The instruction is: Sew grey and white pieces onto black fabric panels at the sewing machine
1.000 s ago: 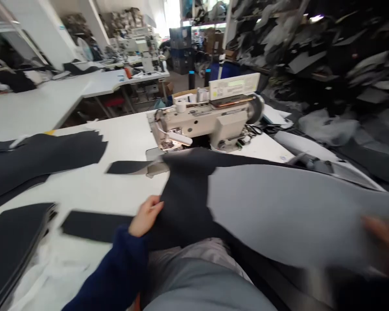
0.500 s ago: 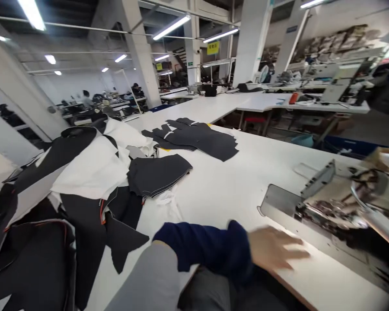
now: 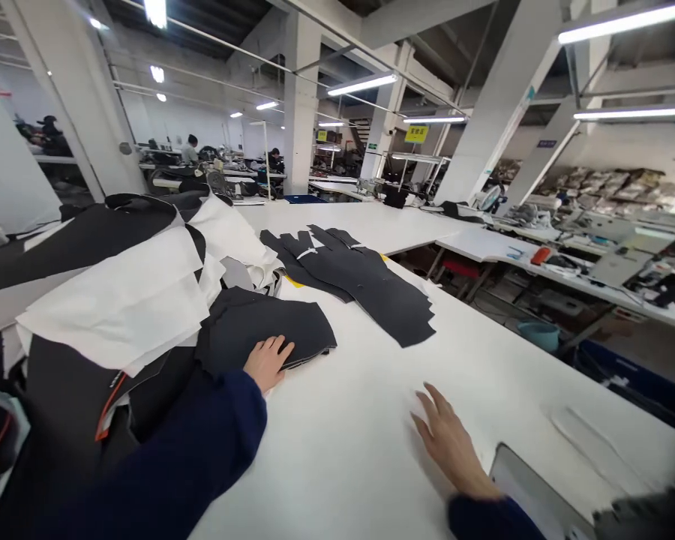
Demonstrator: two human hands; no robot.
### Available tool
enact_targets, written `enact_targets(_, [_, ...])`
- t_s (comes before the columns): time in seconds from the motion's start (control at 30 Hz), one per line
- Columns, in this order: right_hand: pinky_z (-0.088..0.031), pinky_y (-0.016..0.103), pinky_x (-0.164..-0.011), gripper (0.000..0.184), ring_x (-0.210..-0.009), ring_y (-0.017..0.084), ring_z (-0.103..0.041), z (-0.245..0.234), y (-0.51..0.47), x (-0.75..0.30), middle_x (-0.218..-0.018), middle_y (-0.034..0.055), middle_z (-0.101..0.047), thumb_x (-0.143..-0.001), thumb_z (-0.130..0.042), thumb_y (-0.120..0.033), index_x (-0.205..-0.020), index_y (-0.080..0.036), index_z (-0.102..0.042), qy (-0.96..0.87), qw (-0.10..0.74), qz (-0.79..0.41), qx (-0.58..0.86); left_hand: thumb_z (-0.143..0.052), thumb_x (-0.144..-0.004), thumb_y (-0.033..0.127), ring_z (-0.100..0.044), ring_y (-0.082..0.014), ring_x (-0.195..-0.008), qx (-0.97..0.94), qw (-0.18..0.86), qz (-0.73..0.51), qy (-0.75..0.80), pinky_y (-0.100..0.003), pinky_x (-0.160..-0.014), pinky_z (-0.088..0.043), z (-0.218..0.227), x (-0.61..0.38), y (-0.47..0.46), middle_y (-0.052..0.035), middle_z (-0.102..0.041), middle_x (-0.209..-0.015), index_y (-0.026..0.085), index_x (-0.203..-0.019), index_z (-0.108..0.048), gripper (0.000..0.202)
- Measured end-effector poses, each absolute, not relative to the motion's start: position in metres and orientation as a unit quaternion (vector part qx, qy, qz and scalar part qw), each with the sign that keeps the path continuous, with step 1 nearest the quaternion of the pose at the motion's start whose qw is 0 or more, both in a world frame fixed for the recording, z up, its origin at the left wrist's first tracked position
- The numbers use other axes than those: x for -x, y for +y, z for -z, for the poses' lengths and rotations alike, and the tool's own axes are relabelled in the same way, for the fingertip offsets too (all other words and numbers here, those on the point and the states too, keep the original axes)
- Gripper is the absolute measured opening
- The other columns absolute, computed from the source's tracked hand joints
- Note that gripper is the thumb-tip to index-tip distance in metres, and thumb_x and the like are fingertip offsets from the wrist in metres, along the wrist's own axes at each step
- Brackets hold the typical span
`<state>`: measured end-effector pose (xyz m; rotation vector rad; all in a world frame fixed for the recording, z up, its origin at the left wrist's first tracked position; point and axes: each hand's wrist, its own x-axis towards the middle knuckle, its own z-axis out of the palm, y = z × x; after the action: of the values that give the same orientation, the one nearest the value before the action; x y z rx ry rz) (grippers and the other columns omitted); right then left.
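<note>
My left hand (image 3: 267, 361) lies flat, fingers stretched, on the near edge of a small stack of dark fabric pieces (image 3: 270, 326) on the white table (image 3: 371, 420). My right hand (image 3: 448, 442) rests open on the bare table top, fingers spread, holding nothing. Both arms wear dark blue sleeves. Farther back lies a fan of longer dark cut pieces (image 3: 365, 281).
A heap of black and white fabric (image 3: 118, 292) fills the left side. A grey metal plate (image 3: 532, 495) sits at the lower right. Other white tables with sewing machines (image 3: 619, 262) stand to the right, and people work at the far back (image 3: 190, 150).
The view has swung left, away from the sewing machine and the grey sheet. My left hand has reached onto the small dark stack, and my right hand now lies on the table.
</note>
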<state>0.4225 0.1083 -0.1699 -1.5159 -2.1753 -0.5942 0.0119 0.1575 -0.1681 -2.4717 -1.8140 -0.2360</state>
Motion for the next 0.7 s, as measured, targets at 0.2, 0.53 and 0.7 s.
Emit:
enact_targets(0.2, [-0.050,0.038,-0.067,0.035,-0.094,0.029,-0.063,0.193,0.272,-0.422,-0.107,0.0220,-0.062,-0.091,-0.030,-0.021,-0.100,-0.013,-0.063,-0.763,0.199,0.311,0.530,-0.049,-0.086,0.032,-0.055,-0.0227,-0.100,0.776,-0.040,0.114,-0.619,-0.030,-0.072,-0.044,0.160,-0.005,0.165,-0.0067,-0.060,-0.107,0.024,-0.127,-0.050,0.041])
enact_targets(0.53, [-0.037,0.030,-0.044,0.031,-0.051,0.022,-0.056,0.187,0.233,-0.433,-0.059,0.0100,-0.056,-0.070,-0.039,0.006,-0.057,-0.015,-0.058,-0.765,0.141,0.318,0.542,-0.031,-0.094,0.044,-0.058,-0.0170,-0.070,0.748,-0.156,0.214,-0.608,-0.026,-0.062,-0.033,0.169,0.009,0.167,0.0007,-0.061,-0.073,0.021,-0.072,-0.055,0.040])
enact_targets(0.7, [-0.043,0.031,-0.042,0.023,-0.052,0.022,-0.056,0.211,0.076,-0.431,-0.059,0.0074,-0.058,-0.065,-0.051,-0.002,-0.059,-0.022,-0.062,-0.806,0.129,0.308,0.489,-0.026,-0.094,0.031,-0.059,-0.0179,-0.081,0.777,-0.168,0.203,-0.572,-0.026,-0.070,-0.039,0.160,0.014,0.164,-0.0017,-0.061,-0.086,0.023,-0.090,-0.061,0.036])
